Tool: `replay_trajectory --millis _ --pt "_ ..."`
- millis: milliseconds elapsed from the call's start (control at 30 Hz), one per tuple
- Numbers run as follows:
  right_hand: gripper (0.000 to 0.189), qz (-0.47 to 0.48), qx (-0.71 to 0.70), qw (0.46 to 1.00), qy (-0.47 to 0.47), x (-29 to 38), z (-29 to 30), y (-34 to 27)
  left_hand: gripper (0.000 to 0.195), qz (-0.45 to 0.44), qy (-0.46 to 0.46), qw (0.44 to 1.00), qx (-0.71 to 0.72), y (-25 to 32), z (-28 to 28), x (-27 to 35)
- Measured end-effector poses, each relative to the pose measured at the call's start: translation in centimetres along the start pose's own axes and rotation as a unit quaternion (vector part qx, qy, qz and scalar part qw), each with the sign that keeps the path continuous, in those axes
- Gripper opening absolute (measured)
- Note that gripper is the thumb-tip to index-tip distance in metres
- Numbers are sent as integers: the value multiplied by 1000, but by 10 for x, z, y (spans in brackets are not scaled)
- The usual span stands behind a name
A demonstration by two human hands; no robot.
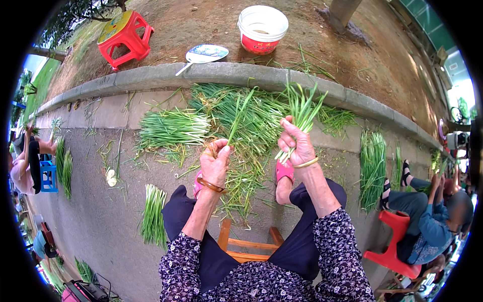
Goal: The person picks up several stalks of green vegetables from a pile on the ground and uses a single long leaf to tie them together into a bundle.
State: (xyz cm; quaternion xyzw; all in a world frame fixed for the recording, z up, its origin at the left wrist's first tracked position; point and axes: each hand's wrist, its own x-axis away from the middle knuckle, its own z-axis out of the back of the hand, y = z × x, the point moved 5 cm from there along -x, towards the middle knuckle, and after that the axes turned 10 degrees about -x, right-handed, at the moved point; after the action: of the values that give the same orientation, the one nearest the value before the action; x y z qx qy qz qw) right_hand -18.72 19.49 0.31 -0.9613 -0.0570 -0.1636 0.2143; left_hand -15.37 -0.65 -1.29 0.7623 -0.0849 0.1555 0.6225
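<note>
My left hand pinches a green chive stalk between thumb and fingers, with withered brown leaf bits at its fingertips. Upright in my right hand is a small bunch of chives, pale stem ends down. Beyond both hands spreads a large loose heap of chives against the kerb. A neater chive pile lies left of it, pale ends facing right. Yellowed trimmings litter the ground between my feet. Another chive bundle rests beside my left knee.
Past the stone kerb are a hand fan, a white-and-red bucket and a red plastic stool. To the right, a person sits near a long chive bundle. A wooden stool is beneath me.
</note>
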Motion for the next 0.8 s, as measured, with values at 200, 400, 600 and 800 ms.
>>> replay_trajectory --millis 200,400,600,800 --pt "9 39 -39 998 -13 -6 7 -34 14 15 10 1000 11 6 4 0" --pt "4 31 -74 996 -39 -5 9 -42 15 31 6 999 41 3 4 -1" --pt "6 2 -86 995 -47 -5 9 -37 18 38 -33 995 91 5 1 -2" --pt "16 -19 -105 992 -71 -3 6 -33 17 51 -62 989 127 2 1 -4"
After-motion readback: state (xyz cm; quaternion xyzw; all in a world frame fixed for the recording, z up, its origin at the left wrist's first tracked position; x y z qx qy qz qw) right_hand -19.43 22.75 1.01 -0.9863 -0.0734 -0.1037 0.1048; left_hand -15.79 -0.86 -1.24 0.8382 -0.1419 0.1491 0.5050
